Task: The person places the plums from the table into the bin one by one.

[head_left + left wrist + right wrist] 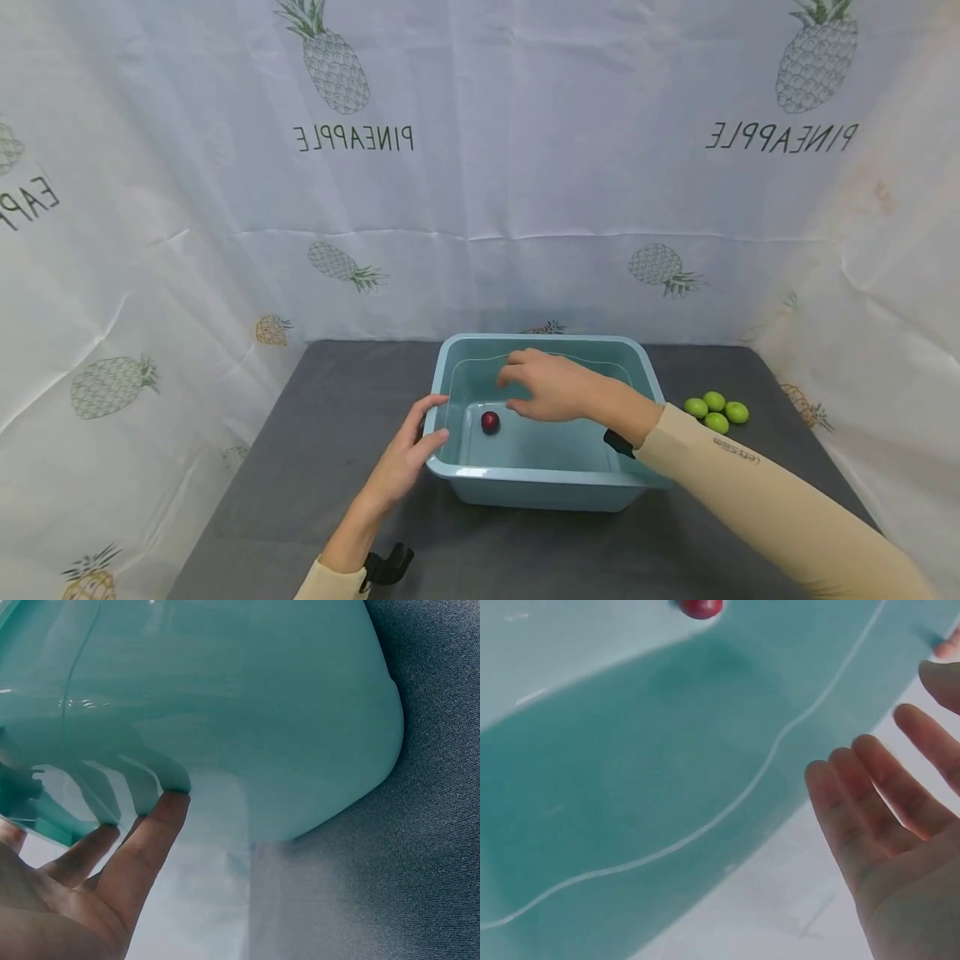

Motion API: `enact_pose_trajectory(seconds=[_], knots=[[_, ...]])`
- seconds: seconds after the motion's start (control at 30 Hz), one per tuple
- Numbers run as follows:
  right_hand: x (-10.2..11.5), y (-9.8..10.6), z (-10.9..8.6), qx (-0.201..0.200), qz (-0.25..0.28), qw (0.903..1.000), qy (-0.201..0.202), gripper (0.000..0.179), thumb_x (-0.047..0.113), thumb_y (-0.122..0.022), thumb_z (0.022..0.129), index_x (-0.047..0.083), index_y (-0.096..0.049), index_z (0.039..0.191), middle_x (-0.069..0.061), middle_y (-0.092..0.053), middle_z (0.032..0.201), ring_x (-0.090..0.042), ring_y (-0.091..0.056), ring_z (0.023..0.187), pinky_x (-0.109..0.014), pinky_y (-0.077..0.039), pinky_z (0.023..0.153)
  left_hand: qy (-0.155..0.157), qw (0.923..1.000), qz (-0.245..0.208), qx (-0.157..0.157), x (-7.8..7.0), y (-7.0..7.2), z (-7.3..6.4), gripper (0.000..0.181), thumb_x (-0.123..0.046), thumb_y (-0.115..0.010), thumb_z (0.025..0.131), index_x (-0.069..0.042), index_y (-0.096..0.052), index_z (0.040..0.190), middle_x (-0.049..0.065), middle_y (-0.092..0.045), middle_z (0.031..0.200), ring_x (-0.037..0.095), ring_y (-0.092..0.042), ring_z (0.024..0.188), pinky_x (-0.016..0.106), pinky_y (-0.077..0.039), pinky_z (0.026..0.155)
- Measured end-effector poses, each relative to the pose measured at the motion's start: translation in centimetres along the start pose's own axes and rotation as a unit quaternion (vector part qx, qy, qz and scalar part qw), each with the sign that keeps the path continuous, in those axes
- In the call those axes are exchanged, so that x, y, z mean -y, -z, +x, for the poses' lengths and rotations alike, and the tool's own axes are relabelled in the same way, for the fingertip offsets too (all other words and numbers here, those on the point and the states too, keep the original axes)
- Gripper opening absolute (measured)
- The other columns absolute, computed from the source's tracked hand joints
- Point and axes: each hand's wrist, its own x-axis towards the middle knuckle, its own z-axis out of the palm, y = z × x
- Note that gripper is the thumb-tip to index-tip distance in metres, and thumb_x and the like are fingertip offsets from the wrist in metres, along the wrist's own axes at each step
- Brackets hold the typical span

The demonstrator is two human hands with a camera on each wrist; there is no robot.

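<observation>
A light blue-green plastic basin [540,475] stands on the dark tabletop. My left hand [401,458] grips its left rim. In the left wrist view, fingertips [176,801] of that hand press against the basin's outer wall. Over the inside of the basin is my right hand [555,385], palm down in the head view, with loosely bent fingers and nothing in them. The right wrist view shows the same hand [900,817] with its fingers apart. A small round dark red fruit [490,422] lies on the basin floor, left of and below the right hand.
Several small round green fruits [716,423] sit in a cluster on the dark tabletop [300,467], right of the basin. White cloth [525,192] printed with pineapples hangs behind and along both sides of the table.
</observation>
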Motion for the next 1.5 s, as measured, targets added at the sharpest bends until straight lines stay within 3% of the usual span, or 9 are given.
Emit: enact_pose_trajectory(seconds=[0.23, 0.53, 0.77, 1.0, 1.17, 1.5], knots=[[0.1, 1.2, -1.9, -0.023, -0.012, 0.9994, -0.024, 0.027, 0.025, -0.071, 0.096, 0.017, -0.069, 0.122, -0.002, -0.061, 0.121, -0.021, -0.057, 0.109, -0.037, -0.053, 0.078, 0.003, 1.0, -0.004, -0.001, -0.1, 0.1, -0.1, 0.045, -0.026, -0.054, 0.105, -0.025, -0.043, 0.149, 0.015, -0.033, 0.158, 0.039, -0.042, 0.135, 0.06, -0.039, 0.104], [-0.5, 2.1, -5.0, -0.098, -0.035, 0.9938, -0.04, 0.027, 0.025, -0.075, 0.093, 0.015, -0.071, 0.119, -0.002, -0.062, 0.114, -0.019, -0.059, 0.098, -0.035, -0.051, 0.072, 0.003, 1.0, -0.001, -0.004, 0.1, -0.1, -0.1, 0.045, -0.024, -0.054, 0.105, -0.026, -0.043, 0.149, 0.015, -0.033, 0.158, 0.039, -0.042, 0.135, 0.06, -0.038, 0.104], [-1.1, 2.4, -7.4, -0.128, -0.033, 0.9893, -0.061, 0.027, 0.026, -0.074, 0.094, 0.016, -0.071, 0.119, -0.002, -0.063, 0.119, -0.023, -0.06, 0.108, -0.042, -0.053, 0.081, 0.003, 1.0, 0.002, -0.005, 0.1, 0.0, -0.1, 0.045, -0.024, -0.054, 0.105, -0.026, -0.043, 0.148, 0.014, -0.033, 0.158, 0.039, -0.042, 0.135, 0.06, -0.038, 0.105], [-2.2, 2.4, -9.6, -0.174, -0.029, 0.98, -0.093, 0.024, 0.023, -0.075, 0.094, 0.017, -0.071, 0.117, -0.005, -0.062, 0.121, -0.027, -0.06, 0.109, -0.041, -0.053, 0.071, 0.001, 1.0, -0.003, -0.002, 0.2, -0.1, 0.0, 0.045, -0.024, -0.054, 0.105, -0.026, -0.042, 0.149, 0.014, -0.033, 0.158, 0.039, -0.042, 0.135, 0.06, -0.038, 0.104], [-3.2, 2.2, -11.3, -0.204, -0.035, 0.9722, -0.109, 0.026, 0.02, -0.075, 0.093, 0.013, -0.071, 0.118, -0.008, -0.064, 0.12, -0.031, -0.06, 0.112, -0.047, -0.054, 0.076, -0.002, 1.0, -0.007, 0.005, 0.2, -0.1, 0.0, 0.045, -0.026, -0.054, 0.105, -0.026, -0.042, 0.149, 0.014, -0.033, 0.158, 0.038, -0.043, 0.134, 0.057, -0.04, 0.103], [-5.5, 2.2, -14.3, -0.228, -0.013, 0.9614, -0.153, 0.027, 0.013, -0.074, 0.093, 0.006, -0.069, 0.119, -0.016, -0.062, 0.125, -0.04, -0.056, 0.118, -0.06, -0.048, 0.088, -0.002, 1.0, -0.004, 0.007, 0.4, 0.1, 0.0, 0.045, -0.027, -0.055, 0.105, -0.027, -0.043, 0.149, 0.014, -0.036, 0.156, 0.036, -0.045, 0.132, 0.053, -0.04, 0.101]])
